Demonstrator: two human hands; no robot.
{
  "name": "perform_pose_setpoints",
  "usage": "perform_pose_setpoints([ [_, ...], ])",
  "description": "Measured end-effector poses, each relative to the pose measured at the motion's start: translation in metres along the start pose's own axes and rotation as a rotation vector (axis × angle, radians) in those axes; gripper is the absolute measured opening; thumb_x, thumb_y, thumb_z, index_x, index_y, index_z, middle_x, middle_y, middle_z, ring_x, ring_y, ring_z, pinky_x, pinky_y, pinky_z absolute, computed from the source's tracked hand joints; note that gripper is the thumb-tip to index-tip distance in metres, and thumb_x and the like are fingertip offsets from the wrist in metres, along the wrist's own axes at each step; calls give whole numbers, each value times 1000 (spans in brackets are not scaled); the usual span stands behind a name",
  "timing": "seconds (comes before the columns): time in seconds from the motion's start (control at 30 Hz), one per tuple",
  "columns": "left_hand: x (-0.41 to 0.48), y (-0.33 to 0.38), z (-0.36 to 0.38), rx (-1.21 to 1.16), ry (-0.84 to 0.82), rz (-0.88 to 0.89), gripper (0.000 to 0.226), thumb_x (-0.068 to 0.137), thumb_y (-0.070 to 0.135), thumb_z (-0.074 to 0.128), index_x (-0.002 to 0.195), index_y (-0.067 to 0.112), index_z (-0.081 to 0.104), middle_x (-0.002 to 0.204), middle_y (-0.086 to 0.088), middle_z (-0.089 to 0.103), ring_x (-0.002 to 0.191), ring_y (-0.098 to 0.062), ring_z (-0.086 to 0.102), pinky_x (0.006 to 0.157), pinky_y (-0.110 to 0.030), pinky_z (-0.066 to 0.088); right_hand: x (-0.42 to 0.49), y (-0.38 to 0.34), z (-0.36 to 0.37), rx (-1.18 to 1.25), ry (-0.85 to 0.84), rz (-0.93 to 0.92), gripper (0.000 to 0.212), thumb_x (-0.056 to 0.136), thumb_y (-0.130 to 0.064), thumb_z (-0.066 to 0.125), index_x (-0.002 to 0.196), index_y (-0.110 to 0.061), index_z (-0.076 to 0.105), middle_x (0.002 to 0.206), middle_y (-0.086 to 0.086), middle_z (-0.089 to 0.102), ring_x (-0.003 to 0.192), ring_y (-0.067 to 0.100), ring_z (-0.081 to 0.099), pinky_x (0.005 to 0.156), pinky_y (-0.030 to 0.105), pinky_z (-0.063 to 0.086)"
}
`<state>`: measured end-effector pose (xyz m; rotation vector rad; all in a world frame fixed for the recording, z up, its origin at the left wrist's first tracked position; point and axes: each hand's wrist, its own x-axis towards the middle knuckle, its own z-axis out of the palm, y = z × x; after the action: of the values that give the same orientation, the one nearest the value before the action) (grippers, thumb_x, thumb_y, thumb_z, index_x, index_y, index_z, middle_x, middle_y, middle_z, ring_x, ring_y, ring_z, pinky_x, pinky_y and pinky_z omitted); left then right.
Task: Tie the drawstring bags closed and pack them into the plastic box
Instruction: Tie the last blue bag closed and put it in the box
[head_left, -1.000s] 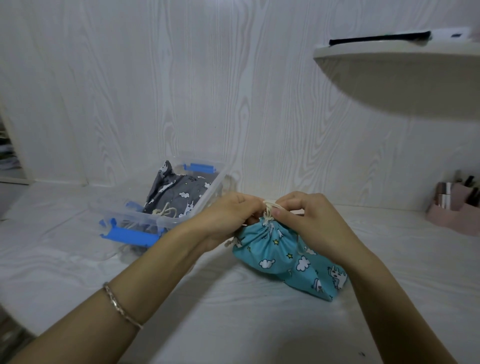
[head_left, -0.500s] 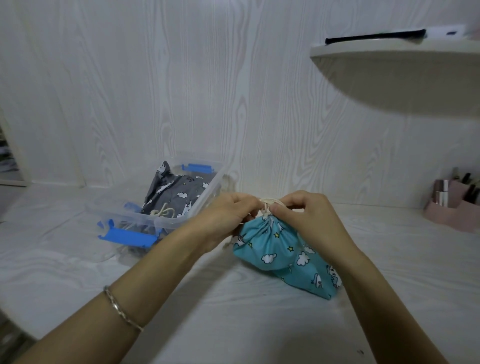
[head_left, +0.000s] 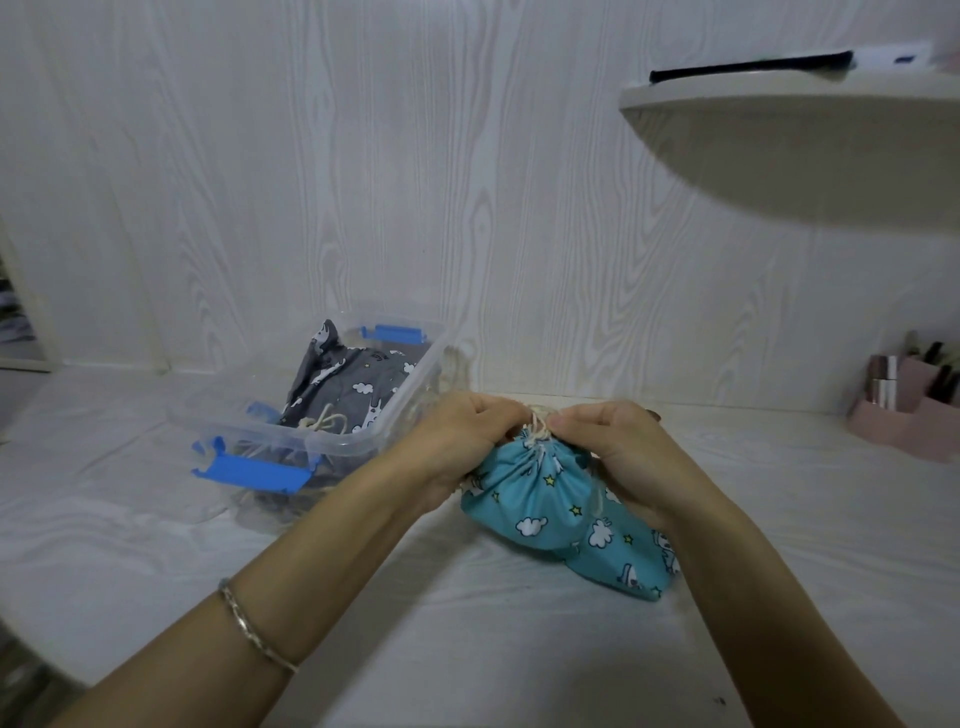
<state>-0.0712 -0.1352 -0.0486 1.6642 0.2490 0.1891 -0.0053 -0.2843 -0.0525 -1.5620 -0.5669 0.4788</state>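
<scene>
A teal drawstring bag (head_left: 545, 499) with cloud and star prints lies on the white table, its neck gathered tight. My left hand (head_left: 462, 441) and my right hand (head_left: 618, 452) meet at the neck, each pinching the cream drawstring (head_left: 537, 423) where it is knotted. To the left stands a clear plastic box (head_left: 343, 441) with blue latches. Inside it lies a grey drawstring bag (head_left: 353, 395) with a tied cream cord.
A pink organiser (head_left: 914, 410) with small cosmetics stands at the far right by the wall. A rounded white shelf (head_left: 779, 98) juts from the wall above it, carrying a dark flat item. The table's front left edge curves near my left forearm.
Both hands stay at the bag's neck, working the cord with small finger motions. The bag's neck sits slightly tighter and the bag has barely shifted.
</scene>
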Motion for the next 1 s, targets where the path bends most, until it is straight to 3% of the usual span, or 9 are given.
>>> perform_pose_setpoints([
  [0.07, 2, 0, 0, -29, -18, -65, 31, 89, 18, 59, 58, 16, 56, 55, 2, 54, 52, -10, 47, 55, -22, 38, -1, -1, 3, -272, 117, -109, 20, 93, -18, 61, 81, -10, 75, 80, 4, 75, 72, 12, 68, 68, 23, 55],
  [0.13, 1, 2, 0, -126, -76, -138, 33, 91, 15, 57, 58, 15, 52, 53, 2, 49, 49, -8, 43, 54, -20, 39, 0, 0, 3, -446, 226, -190, 18, 91, -24, 63, 77, -17, 73, 85, -4, 71, 77, 6, 65, 71, 22, 50],
  [0.27, -1, 2, 1, -240, -157, -237, 33, 91, 16, 53, 59, 16, 46, 49, 4, 40, 43, -8, 37, 44, -17, 37, 2, 8, 5, -504, 342, -293, 6, 84, -29, 71, 88, -25, 71, 99, -10, 63, 92, 3, 59, 80, 20, 45],
  [0.4, -1, 0, 0, -250, -151, -275, 33, 92, 19, 52, 59, 17, 44, 48, 5, 38, 43, -8, 35, 40, -17, 36, 2, 14, 7, -568, 485, -455, 22, 76, -29, 79, 92, -29, 63, 103, -12, 53, 97, 5, 50, 83, 13, 37],
  [0.53, 1, -2, -2, -262, -139, -234, 31, 89, 16, 53, 59, 17, 48, 53, 4, 40, 46, -8, 36, 49, -19, 34, 2, 14, 9, -695, 403, -466, 5, 86, -29, 70, 83, -33, 67, 97, -13, 55, 101, 6, 47, 91, 23, 34],
  [0.67, 0, -2, -1, -139, -53, -94, 31, 89, 11, 53, 58, 15, 55, 60, 0, 51, 55, -10, 46, 55, -22, 39, 3, 11, 8, -560, 234, -340, 9, 91, -26, 63, 84, -28, 69, 99, -11, 62, 92, 1, 53, 76, 15, 37],
  [0.8, -2, -3, 0, -16, 24, 36, 43, 90, 18, 59, 47, 21, 61, 52, 8, 56, 49, -5, 50, 50, -18, 39, 5, 13, 4, -380, 187, -243, 11, 92, -23, 62, 89, -19, 72, 99, -3, 68, 91, 8, 63, 85, 25, 50],
  [0.87, -3, -4, 1, -44, 52, 59, 36, 89, 20, 63, 54, 21, 67, 54, 9, 60, 50, -4, 54, 51, -17, 43, 4, 12, 3, -268, 176, -198, 12, 90, -24, 64, 90, -18, 74, 95, -1, 72, 92, 13, 67, 88, 31, 53],
  [1.0, -2, -7, 3, -72, 69, 86, 16, 86, 22, 67, 83, 9, 75, 78, -6, 73, 69, -14, 67, 64, -25, 52, 3, 13, 6, -368, 269, -266, 9, 89, -23, 65, 87, -19, 73, 92, -8, 68, 83, -7, 60, 73, 5, 44],
])
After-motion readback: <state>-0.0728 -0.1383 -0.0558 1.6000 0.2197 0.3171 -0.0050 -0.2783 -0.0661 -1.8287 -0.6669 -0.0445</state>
